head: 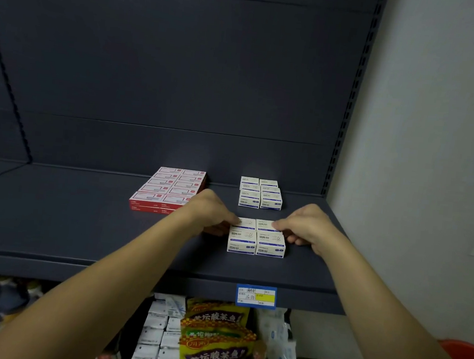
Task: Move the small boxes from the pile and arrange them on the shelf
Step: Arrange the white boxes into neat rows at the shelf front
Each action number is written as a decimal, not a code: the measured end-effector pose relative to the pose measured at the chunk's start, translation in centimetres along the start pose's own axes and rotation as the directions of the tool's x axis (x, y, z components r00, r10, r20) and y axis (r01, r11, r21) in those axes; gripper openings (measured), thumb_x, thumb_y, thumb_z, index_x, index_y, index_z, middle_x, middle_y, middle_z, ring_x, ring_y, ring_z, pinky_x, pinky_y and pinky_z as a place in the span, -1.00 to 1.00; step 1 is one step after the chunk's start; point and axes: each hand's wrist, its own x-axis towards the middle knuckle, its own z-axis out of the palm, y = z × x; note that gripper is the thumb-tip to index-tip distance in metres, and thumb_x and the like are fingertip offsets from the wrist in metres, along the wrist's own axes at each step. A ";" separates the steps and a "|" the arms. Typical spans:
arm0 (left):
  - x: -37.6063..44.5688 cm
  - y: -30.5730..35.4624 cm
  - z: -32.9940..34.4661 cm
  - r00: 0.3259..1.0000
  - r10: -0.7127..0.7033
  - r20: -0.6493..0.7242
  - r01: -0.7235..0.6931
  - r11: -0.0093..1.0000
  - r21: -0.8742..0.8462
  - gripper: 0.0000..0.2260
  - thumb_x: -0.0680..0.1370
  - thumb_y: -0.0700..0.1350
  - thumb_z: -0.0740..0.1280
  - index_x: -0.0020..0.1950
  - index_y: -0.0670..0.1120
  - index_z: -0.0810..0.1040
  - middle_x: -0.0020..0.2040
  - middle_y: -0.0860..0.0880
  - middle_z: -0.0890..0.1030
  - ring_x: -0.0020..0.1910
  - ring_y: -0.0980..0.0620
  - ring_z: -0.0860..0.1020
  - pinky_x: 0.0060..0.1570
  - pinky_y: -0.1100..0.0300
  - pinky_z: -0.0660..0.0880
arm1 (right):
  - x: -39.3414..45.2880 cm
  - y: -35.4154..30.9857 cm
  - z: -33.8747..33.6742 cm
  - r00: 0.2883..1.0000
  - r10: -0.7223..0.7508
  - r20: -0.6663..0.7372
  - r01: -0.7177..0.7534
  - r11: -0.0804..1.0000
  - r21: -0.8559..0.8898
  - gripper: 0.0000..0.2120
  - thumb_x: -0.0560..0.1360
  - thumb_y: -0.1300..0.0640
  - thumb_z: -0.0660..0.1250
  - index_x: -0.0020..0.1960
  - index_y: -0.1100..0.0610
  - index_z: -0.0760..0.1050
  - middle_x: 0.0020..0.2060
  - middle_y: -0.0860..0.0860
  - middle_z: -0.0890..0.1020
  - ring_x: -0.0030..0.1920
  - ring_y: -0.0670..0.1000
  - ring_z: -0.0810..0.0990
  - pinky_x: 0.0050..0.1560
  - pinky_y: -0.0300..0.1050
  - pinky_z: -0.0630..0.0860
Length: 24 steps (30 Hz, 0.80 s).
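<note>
Both hands flank the front block of white paper-clip boxes [257, 237] on the dark shelf [81, 222]: left hand [212, 210] at its 9 o'clock, right hand [302, 224] at its 3 o'clock, fingers curled against the block's sides, each equally near. Block is 2 wide, long axis running front to back. Rear white stack [260, 193] lies at 12 o'clock, apart; red boxes [168, 188] at 10 o'clock.

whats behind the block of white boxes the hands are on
Farther back on the shelf stands a second block of white boxes, apart from the front block. The left hand and right hand cover the front block's rear corners.
</note>
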 end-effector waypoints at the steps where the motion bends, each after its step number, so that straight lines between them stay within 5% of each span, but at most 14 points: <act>1: 0.1 0.0 0.0 1.000 -0.005 0.004 0.005 1.000 0.000 -0.87 0.46 -0.24 0.53 -0.09 -0.25 0.63 -0.13 -0.18 0.73 -0.13 -0.10 0.72 -0.04 0.03 0.67 | 0.1 0.0 0.0 1.000 0.000 0.002 0.000 1.000 0.000 -0.76 0.33 0.08 0.60 -0.13 0.19 0.65 -0.24 0.08 0.73 -0.38 -0.04 0.60 -0.39 -0.19 0.50; 10: 0.0 0.0 -0.1 1.000 -0.013 0.005 0.013 1.000 -0.025 -0.85 0.46 -0.26 0.53 -0.06 -0.27 0.63 -0.16 -0.18 0.73 -0.13 -0.12 0.72 0.00 -0.03 0.67 | 0.5 0.1 -0.1 0.999 0.023 0.029 -0.024 0.999 0.030 -0.77 0.32 0.09 0.60 -0.17 0.21 0.65 -0.26 0.11 0.73 -0.43 -0.05 0.57 -0.44 -0.20 0.47; 15: 1.2 -0.2 -0.3 0.995 -0.012 -0.100 0.008 0.999 -0.038 -0.85 0.50 -0.19 0.50 -0.11 -0.26 0.60 -0.24 -0.16 0.69 -0.30 -0.05 0.67 -0.30 0.14 0.65 | 1.1 0.1 -0.1 0.999 0.036 -0.028 -0.034 0.996 0.080 -0.77 0.38 0.03 0.52 -0.18 0.21 0.67 -0.35 0.06 0.71 -0.43 -0.04 0.57 -0.40 -0.18 0.49; 24: 5.6 1.5 0.0 0.957 0.048 -0.286 -0.033 0.998 0.056 -0.83 0.51 -0.12 0.44 -0.02 -0.23 0.61 -0.18 -0.18 0.68 -0.19 -0.12 0.69 -0.08 -0.01 0.68 | 4.9 -0.7 0.3 0.972 0.053 -0.230 -0.036 0.996 0.080 -0.79 0.41 0.09 0.41 -0.15 0.25 0.63 -0.25 0.14 0.70 -0.36 0.05 0.61 -0.35 -0.17 0.55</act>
